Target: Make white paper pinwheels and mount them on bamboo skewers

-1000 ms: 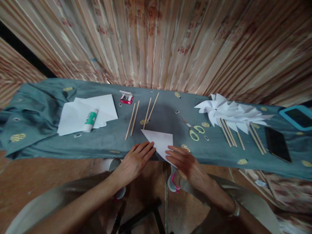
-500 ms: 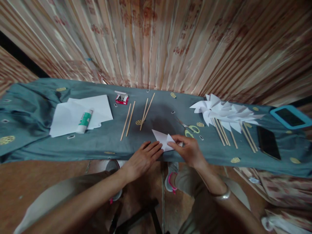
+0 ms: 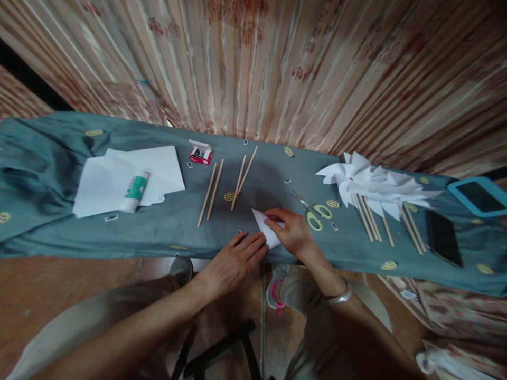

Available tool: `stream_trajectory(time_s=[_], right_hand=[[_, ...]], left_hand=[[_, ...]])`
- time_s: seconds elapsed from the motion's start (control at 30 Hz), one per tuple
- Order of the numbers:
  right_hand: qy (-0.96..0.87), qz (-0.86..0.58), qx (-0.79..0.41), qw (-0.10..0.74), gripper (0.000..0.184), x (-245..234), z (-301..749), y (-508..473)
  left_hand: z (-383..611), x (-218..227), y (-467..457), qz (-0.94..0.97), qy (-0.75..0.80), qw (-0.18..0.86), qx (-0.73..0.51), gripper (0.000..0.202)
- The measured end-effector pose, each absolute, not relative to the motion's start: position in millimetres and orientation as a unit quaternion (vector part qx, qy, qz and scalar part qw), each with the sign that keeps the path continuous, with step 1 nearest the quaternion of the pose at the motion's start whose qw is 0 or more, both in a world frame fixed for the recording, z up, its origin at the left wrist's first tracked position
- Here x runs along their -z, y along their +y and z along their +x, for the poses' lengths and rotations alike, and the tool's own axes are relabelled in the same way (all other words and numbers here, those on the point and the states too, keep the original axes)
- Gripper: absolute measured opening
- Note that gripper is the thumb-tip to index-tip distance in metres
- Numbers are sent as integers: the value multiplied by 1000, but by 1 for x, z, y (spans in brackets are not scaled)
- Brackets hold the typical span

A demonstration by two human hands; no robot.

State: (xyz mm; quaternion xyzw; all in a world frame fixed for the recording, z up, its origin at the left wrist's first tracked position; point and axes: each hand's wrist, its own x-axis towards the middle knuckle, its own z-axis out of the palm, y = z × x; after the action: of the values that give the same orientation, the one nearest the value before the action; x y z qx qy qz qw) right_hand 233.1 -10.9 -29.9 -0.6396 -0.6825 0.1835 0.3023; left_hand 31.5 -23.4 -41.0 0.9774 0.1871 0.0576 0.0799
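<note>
A small folded piece of white paper [image 3: 271,239] lies at the near edge of the cloth-covered table, its pointed corner aimed away from me. My left hand [image 3: 236,261] rests flat at the paper's left side, fingers stretched out and the tips touching it. On the right side, my right hand [image 3: 292,232] is closed in a pinch on the paper's upper layer and covers much of it. Scissors [image 3: 308,207] with green handles lie open just beyond my right hand. Several wooden sticks [image 3: 216,189] lie beyond my left hand.
At left, a glue stick [image 3: 135,191] lies on white sheets [image 3: 93,182]. A red box [image 3: 201,154] of small metal pieces stands open behind the sticks. White paper pinwheels [image 3: 372,182] on sticks, a dark phone [image 3: 443,237] and a blue-framed tablet [image 3: 459,191] are at right. A curtain [image 3: 237,68] hangs behind.
My right hand has moved slightly left and brought the raised flap over, further across the paper. My left hand stays at the left side. The view has shifted a little.
</note>
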Motion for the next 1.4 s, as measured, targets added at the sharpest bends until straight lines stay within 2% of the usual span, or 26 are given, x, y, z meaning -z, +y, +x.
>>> stream_trajectory(time_s=[0.2,0.4,0.53,0.87,1.13,1.4], right_hand=[[-698,-641,-145,284,17,38,231,-8],[-773,-603,-11,198,21,35,225,-9],[-784,-597,28,168,25,35,222,-10],[-778,-585,65,219,22,47,222,-8],[-771,-598,48,215,21,46,221,-6],[-766,-607,20,210,22,46,220,-4]], left_hand=[[32,41,-25,976,193,80,-57,45],[32,42,-25,977,190,80,-53,46],[32,41,-25,977,191,84,-46,44],[33,41,-27,974,197,81,-79,41],[33,36,-26,975,194,94,-50,44],[32,39,-26,975,191,81,-79,43]])
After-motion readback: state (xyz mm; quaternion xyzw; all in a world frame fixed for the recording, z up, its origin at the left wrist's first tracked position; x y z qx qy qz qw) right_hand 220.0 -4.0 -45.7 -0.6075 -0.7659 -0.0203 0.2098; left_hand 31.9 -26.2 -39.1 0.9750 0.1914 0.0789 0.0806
